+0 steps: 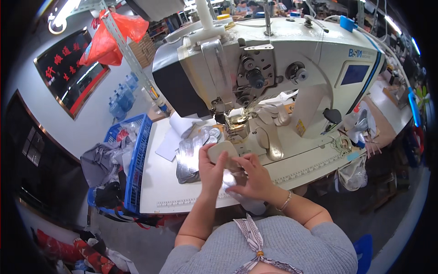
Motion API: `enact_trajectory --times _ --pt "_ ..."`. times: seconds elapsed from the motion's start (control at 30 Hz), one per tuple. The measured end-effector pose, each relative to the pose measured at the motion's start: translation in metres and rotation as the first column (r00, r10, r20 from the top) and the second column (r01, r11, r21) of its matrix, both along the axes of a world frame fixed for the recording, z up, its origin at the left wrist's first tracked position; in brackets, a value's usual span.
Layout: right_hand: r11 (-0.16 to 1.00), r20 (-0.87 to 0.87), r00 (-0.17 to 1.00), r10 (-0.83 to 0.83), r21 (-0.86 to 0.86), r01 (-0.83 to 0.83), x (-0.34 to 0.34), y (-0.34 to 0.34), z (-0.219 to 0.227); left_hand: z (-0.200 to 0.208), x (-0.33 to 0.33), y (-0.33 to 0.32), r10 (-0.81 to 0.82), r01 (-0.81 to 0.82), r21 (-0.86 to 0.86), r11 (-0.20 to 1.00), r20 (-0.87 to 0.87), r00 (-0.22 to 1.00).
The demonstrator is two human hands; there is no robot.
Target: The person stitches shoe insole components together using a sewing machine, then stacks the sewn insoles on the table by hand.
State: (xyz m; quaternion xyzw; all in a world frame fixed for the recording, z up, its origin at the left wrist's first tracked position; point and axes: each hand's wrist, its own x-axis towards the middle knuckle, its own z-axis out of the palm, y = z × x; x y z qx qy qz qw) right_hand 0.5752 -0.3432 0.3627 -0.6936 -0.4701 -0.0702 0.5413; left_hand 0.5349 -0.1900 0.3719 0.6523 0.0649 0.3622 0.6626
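Beige leather piece [222, 151], long axis slanting toward the sewing machine [273, 68] needle just beyond, pinched at its near edge by left hand [211, 170], right hand [255, 176] fingers pressing alongside, over white table [159, 182].

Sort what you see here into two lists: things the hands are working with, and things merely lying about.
In use:
left hand and right hand holding a beige padded piece
sewing machine
stack of silvery pieces

Lying about:
blue crate
red plastic bag
water bottles
white paper
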Motion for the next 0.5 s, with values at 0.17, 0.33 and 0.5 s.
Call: enact_trajectory --times 0.17,0.33,0.5 --pt "0.998 -0.05 0.997 -0.066 0.021 0.068 0.028 0.01 -0.015 -0.006 -0.017 0.002 -0.286 0.298 -0.22 0.929 0.086 0.954" --pt "0.928 -0.503 0.809 0.306 -0.032 -0.371 0.043 0.006 -0.002 0.001 0.002 0.026 -0.389 0.344 -0.199 0.918 -0.271 0.881" --pt "0.941 -0.695 0.644 0.321 0.153 -0.303 0.058 0.001 0.005 0.009 0.039 0.041 -0.338 0.248 -0.356 0.901 -0.219 0.915"
